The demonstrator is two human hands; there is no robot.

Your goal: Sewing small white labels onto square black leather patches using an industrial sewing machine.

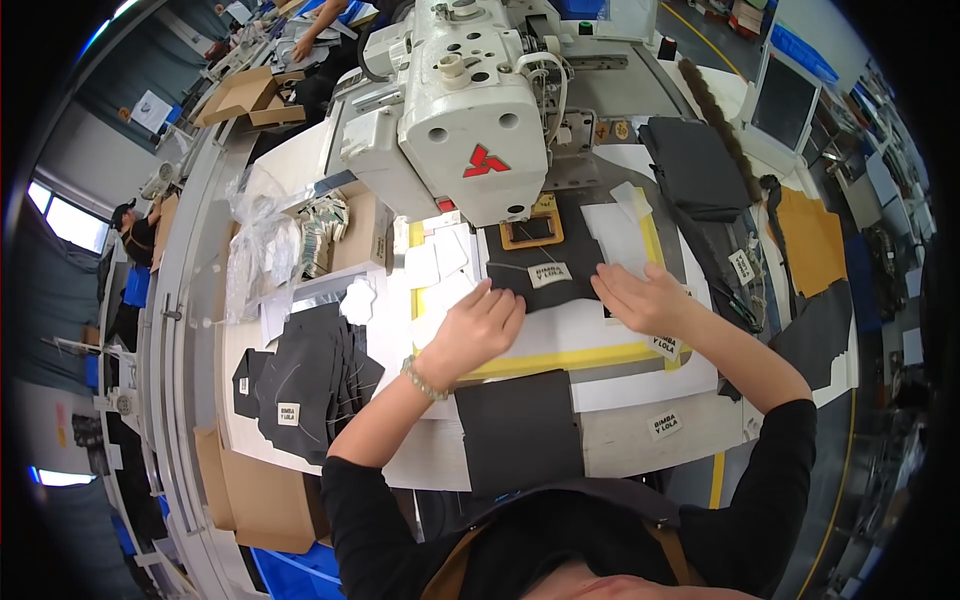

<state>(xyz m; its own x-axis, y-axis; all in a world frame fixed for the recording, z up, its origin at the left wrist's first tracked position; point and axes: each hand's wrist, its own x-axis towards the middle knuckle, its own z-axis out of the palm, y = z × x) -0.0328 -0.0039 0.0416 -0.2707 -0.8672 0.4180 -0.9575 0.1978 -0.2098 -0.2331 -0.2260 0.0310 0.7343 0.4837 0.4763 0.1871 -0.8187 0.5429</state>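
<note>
Nearest, a plain dark panel [520,430] overlaps the front of the bench [620,445]. Beyond, the left hand [480,322] and right hand [640,298], both unclenched, flank a labelled dark fabric piece [562,294], before a white sewing machine [465,120].

One left hand [482,326] and one right hand [642,298], two in all, work at one dark cloth [580,255] before one sewing machine [470,125], amid two piles of dark pieces [312,365], one dark panel [520,430] at the near edge, one mustard piece [810,245] and one monitor [785,105]; at least five white labels [664,425] show outside one label-filled box [375,240], while parts of two co-workers [137,245] appear beyond
</note>
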